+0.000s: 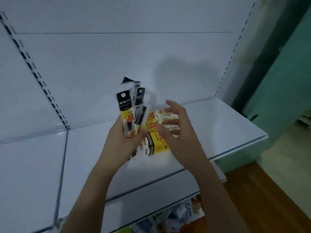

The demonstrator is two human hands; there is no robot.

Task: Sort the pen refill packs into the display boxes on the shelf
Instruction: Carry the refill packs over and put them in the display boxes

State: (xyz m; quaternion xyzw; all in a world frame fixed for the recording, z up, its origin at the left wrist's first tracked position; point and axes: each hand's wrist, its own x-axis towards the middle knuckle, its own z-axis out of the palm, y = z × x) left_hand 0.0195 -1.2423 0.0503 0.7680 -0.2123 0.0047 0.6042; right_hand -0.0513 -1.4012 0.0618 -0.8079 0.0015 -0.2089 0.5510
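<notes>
Head | left hand (124, 137) grips refill packs (129, 108) | right hand (176, 132) spread over display boxes (158, 130) | white shelf (218, 125)

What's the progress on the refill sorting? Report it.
Done: some packs seem to sit in the yellow display boxes on the shelf. In hand: the left hand grips a bunch of refill packs; the right hand hovers open. Left: that bunch.

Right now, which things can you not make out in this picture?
- Print on the black-and-yellow refill packs in the left hand: head view, blurred.
- Yellow display boxes on the white shelf: contents partly hidden by the right hand.
- Colourful goods on the lower shelf: cut off by the bottom edge.
</notes>
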